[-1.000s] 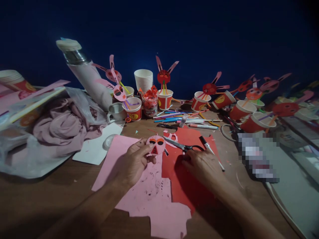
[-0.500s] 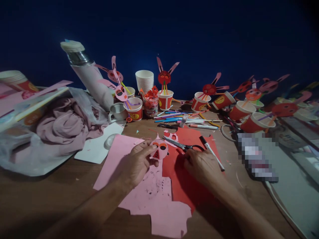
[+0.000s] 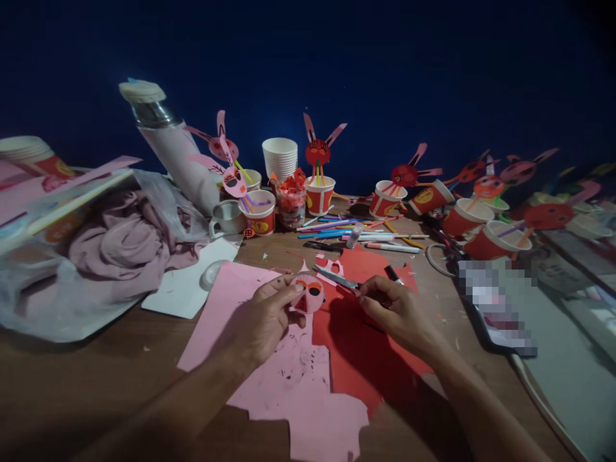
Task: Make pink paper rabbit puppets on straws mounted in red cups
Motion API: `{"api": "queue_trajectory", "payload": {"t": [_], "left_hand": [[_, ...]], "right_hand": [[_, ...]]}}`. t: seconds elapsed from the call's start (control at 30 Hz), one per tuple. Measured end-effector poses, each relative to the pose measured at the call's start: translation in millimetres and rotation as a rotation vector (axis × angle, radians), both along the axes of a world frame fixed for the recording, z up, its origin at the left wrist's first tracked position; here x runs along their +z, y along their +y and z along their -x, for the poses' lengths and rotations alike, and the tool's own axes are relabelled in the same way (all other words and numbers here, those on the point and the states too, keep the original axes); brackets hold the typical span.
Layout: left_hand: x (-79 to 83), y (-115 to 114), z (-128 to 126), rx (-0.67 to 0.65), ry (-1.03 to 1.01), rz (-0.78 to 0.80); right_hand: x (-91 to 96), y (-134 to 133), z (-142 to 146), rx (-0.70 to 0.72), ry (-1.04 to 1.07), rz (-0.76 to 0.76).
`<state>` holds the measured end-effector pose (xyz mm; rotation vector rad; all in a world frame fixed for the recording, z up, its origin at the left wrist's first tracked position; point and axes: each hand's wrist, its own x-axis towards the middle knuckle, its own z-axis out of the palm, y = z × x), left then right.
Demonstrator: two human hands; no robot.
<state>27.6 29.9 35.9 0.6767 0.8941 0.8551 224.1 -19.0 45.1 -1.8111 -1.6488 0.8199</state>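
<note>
My left hand [image 3: 262, 321] pinches a small pink paper face [image 3: 308, 294] with orange eyes and a red triangle nose, holding it over a pink paper sheet [image 3: 269, 378]. My right hand [image 3: 402, 314] hovers above a red paper sheet [image 3: 356, 359], its fingertips pinched together just right of the face; what they hold is too small to see. Scissors [image 3: 337, 278] lie on the red sheet with their handles hidden behind my right hand. A black-capped marker [image 3: 394, 274] pokes out beyond the fingers.
Red paper cups with bunny figures [image 3: 318, 192] line the back and right of the wooden table. Coloured pens [image 3: 346, 228], a stack of white cups [image 3: 280, 156], a leaning flask [image 3: 168, 147], a metal mug [image 3: 226, 218] and a cloth in plastic [image 3: 120, 244] crowd the far and left side.
My right hand has lifted off the red sheet and curled into a pinch close to the scissors. The left hand has tipped the pink face a little lower and to the right.
</note>
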Motion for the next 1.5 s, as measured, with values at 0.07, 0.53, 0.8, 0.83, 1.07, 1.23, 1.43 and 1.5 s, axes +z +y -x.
{"api": "queue_trajectory", "payload": {"t": [0.07,0.53,0.8,0.83,1.07,1.23,1.43,1.5], "left_hand": [[-0.7,-0.7,0.6,-0.008,-0.010,0.005],[-2.0,-6.0,-0.6,-0.144,0.062,0.007],[-2.3,-15.6,-2.7,-0.265,0.223,-0.036],[-2.8,-16.4,-2.5,-0.277,0.234,-0.038],[-5.8,-20.1,-3.5,-0.309,0.228,-0.027],[-7.5,-21.8,-3.4,-0.348,0.039,0.079],[-7.6,-22.2,-3.4,-0.452,-0.280,0.243],[-8.2,-23.3,-3.1,-0.473,-0.346,0.244]], "right_hand": [[-1.6,2.2,-1.2,-0.011,0.117,0.024],[7.5,5.2,-0.7,-0.149,0.679,0.065],[-4.6,4.8,5.4,-0.116,0.802,0.064],[-5.2,4.5,6.1,-0.110,0.810,0.063],[-4.0,0.6,11.3,-0.083,0.856,0.048],[-7.2,-1.7,11.9,-0.061,0.982,0.044],[-13.0,-2.8,12.7,0.173,1.190,0.062],[-13.3,-3.4,12.7,0.227,1.191,0.076]]}}
